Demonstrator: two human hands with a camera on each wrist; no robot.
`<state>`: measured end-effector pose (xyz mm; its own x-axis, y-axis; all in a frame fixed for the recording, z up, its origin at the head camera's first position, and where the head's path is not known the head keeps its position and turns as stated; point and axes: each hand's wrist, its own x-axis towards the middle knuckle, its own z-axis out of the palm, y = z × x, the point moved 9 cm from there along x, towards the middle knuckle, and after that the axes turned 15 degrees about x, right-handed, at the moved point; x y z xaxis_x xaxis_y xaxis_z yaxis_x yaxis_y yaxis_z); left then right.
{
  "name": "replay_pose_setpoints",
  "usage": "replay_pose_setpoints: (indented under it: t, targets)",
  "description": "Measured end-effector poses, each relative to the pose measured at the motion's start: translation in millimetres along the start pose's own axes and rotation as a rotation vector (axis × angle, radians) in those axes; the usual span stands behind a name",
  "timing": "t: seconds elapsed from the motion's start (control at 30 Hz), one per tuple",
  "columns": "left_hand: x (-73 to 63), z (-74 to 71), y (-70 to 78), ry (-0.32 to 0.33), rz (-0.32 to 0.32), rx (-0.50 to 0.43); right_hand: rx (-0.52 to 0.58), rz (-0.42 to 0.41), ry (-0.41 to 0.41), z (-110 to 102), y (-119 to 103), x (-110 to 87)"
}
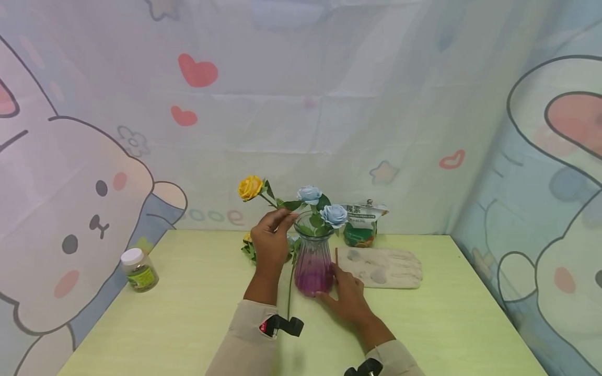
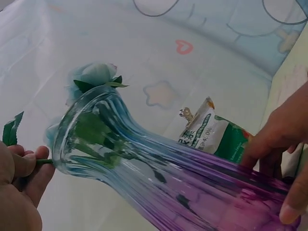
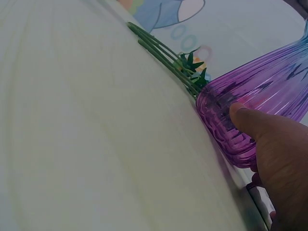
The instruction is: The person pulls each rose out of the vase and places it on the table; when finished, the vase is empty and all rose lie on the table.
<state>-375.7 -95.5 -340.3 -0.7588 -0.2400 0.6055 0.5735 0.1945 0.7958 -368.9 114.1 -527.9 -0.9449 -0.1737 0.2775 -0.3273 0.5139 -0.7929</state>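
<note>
A ribbed glass vase (image 1: pixel 314 263), clear above and purple below, stands on the table with two light blue roses (image 1: pixel 334 215) in it. My right hand (image 1: pixel 347 297) grips its lower part, thumb across the near side in the right wrist view. Up at the rim, my left hand (image 1: pixel 271 237) pinches the green stem (image 2: pixel 44 161) of a yellow rose (image 1: pixel 250 187). That bloom leans out to the left above the hand. More flowers (image 1: pixel 248 249) lie behind the left hand and the vase, their green stems (image 3: pixel 161 53) showing in the right wrist view.
Right of the vase lies a pale, flat cloth-like item (image 1: pixel 390 269) with a thin brown stick (image 1: pixel 336 257) at its left end. A green and white bag (image 1: pixel 361 230) closed by a clip stands behind. A white-capped jar (image 1: pixel 140 270) sits at the table's left edge.
</note>
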Motion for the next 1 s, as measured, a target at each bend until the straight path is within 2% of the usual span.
replay_pose_setpoints:
  t: [0.1, 0.2, 0.37, 0.53, 0.7, 0.8, 0.87, 1.0]
  targets:
    - [3.7, -8.1, -2.2, 0.051, -0.069, -0.051, 0.007, 0.004, 0.0, 0, 1, 0.0]
    - [6.5, -18.5, -8.4, 0.132, -0.165, -0.113, 0.009, 0.005, 0.003, 1, 1, 0.1]
    - [6.5, -35.9, -30.5, 0.264, -0.347, -0.229, 0.014, 0.009, -0.002, 0, 0, 0.3]
    - [-1.1, -41.5, -55.0, 0.28, -0.522, -0.343, 0.005, 0.011, -0.004, 1, 1, 0.4]
    - [-7.8, -44.8, -71.2, 0.246, -0.623, -0.441, 0.0, 0.01, -0.013, 3, 3, -0.1]
    - [-9.8, -52.6, -75.9, 0.191, -0.648, -0.427, 0.003, 0.007, -0.018, 4, 4, -0.5]
    - [-11.3, -58.8, -80.0, 0.12, -0.653, -0.355, 0.006, 0.006, -0.02, 4, 4, -0.3]
    - [-16.5, -68.6, -92.1, -0.063, -0.653, -0.134, 0.003, -0.005, -0.01, 1, 3, 1.2]
